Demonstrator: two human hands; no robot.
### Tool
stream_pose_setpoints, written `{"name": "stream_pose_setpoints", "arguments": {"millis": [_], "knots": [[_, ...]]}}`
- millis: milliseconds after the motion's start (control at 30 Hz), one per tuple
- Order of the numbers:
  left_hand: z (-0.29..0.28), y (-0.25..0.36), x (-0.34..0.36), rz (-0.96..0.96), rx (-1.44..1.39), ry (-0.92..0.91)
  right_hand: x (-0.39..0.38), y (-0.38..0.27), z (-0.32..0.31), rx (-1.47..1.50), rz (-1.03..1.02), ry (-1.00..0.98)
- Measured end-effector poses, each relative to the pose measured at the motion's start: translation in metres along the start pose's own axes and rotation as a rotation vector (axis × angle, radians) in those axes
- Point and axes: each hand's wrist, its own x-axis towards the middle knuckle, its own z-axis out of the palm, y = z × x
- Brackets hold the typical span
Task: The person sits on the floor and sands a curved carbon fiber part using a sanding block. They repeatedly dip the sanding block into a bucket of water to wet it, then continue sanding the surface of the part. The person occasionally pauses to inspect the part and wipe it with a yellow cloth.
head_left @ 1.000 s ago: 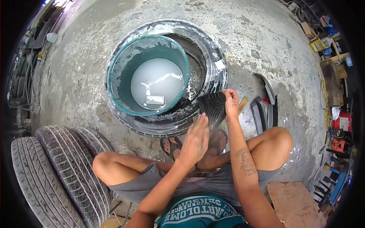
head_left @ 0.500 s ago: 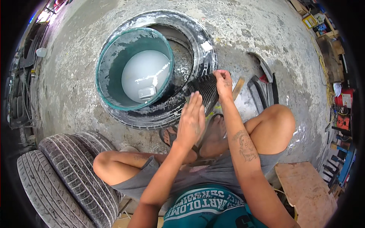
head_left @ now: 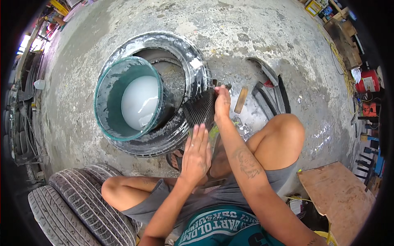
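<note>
A black ribbed panel (head_left: 201, 108), its narrow pleats running side by side, is tilted between my hands above the near right part of a wet tyre (head_left: 197, 78). My right hand (head_left: 222, 104) pinches its right edge, fingers closed. Beside its lower edge, my left hand (head_left: 197, 153) has its fingers stretched out straight and close together; the thumb is hidden. A green tub (head_left: 104, 88) holding cloudy whitish water stands inside the tyre, to the left of my hands. The underside of the panel cannot be seen.
Right of my hands lie a wooden stick (head_left: 241, 99) and curved black strips (head_left: 269, 96) on wet concrete. Several tyres (head_left: 61, 217) stand at the lower left. A brown board (head_left: 338, 197) is at the lower right. Tools and a red container (head_left: 367, 82) line the right edge.
The view has shifted, so the tub and tyre sit lower and further left. The panel is tilted differently, with both hands still at it. The pale item in the tub no longer shows.
</note>
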Motion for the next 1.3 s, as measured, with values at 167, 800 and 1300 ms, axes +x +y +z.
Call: {"name": "stream_pose_setpoints", "arguments": {"millis": [167, 800, 1300], "knots": [[0.022, -0.019, 0.063, -0.034, 0.03, -0.02, -0.011, -0.002, 0.0, 0.349, 0.115, -0.013], [0.035, -0.011, 0.086, 0.072, 0.201, -0.008, -0.007, 0.001, -0.017, 0.519, 0.225, 0.029], [0.034, -0.032, 0.102, -0.072, 0.05, 0.084, -0.017, -0.013, -0.006, 0.493, 0.218, -0.054]]}}
